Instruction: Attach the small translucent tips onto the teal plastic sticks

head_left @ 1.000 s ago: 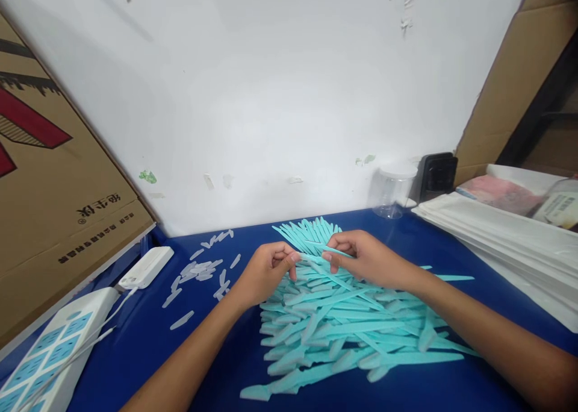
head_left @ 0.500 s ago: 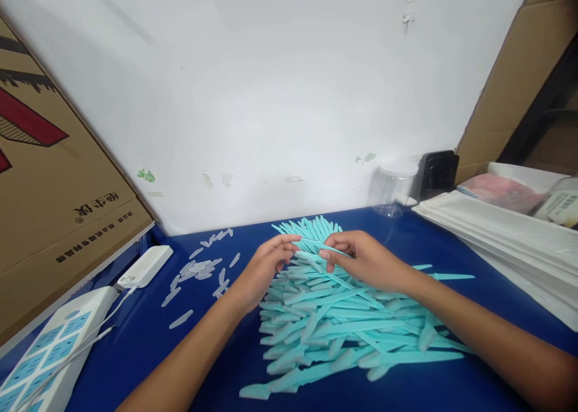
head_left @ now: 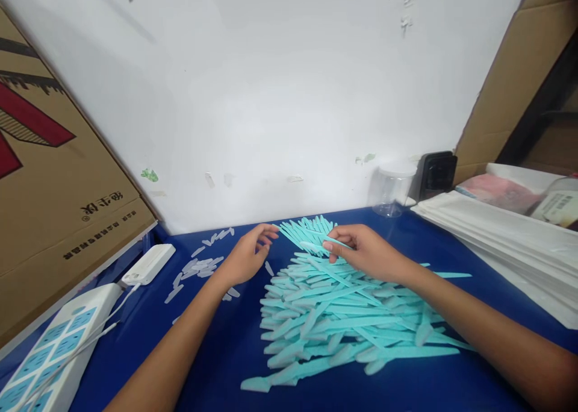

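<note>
Head view: left hand (head_left: 245, 256) withdrawn from turquoise tools (head_left: 313, 247) in right hand (head_left: 363, 252).

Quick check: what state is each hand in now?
Left hand: open, fingers loosely curled, nothing visibly held.
Right hand: closed, pinching at least one teal stick.

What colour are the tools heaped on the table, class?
The tools are mostly turquoise, greyer at the broad ends; the head view shows this best.
</note>
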A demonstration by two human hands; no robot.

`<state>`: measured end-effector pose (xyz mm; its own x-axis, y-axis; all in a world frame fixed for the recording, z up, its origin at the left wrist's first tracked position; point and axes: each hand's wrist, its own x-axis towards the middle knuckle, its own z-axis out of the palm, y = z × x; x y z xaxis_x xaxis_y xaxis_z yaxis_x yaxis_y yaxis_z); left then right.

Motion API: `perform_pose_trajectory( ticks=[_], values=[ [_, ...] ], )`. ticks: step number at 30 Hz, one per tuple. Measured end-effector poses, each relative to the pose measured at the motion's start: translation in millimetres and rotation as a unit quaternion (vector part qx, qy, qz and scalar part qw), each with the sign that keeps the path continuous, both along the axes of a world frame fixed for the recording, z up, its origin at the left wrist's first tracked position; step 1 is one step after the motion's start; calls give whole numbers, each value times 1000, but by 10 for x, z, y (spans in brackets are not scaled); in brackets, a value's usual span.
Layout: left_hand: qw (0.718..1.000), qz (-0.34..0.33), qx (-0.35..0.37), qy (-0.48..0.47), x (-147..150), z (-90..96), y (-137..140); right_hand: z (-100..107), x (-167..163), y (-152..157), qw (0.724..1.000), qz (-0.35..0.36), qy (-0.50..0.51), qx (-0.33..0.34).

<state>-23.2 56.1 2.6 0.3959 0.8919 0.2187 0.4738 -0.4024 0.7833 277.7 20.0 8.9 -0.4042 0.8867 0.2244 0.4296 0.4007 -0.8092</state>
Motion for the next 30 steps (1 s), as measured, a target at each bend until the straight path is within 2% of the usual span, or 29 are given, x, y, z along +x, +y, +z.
perform_pose_trajectory(
  ticks=[2,4,9,15,21,25,27,30],
  values=[
    [992,-14,53,113,-104,76,14,2,7,-3,1000,4,0,5],
    [981,-57,53,179,-190,151,2,-4,12,-1,1000,5,-2,9],
    [967,-128,29,219,-293,192,-31,-18,13,2,1000,4,-13,19],
    [964,-110,24,239,-248,44,8,-23,7,-11,1000,14,-17,3],
    [974,-43,59,215,-176,-33,24,-12,6,-16,1000,14,-6,-15],
    [983,-11,103,153,-85,-24,-2,-5,-3,-19,1000,12,-4,-19],
    [992,-4,85,89,-6,8,-34,-10,-8,-21,1000,14,-5,-20],
    [998,-1,-9,-64,128,57,-89,-18,-15,-26,999,23,-8,-22]
  ],
)
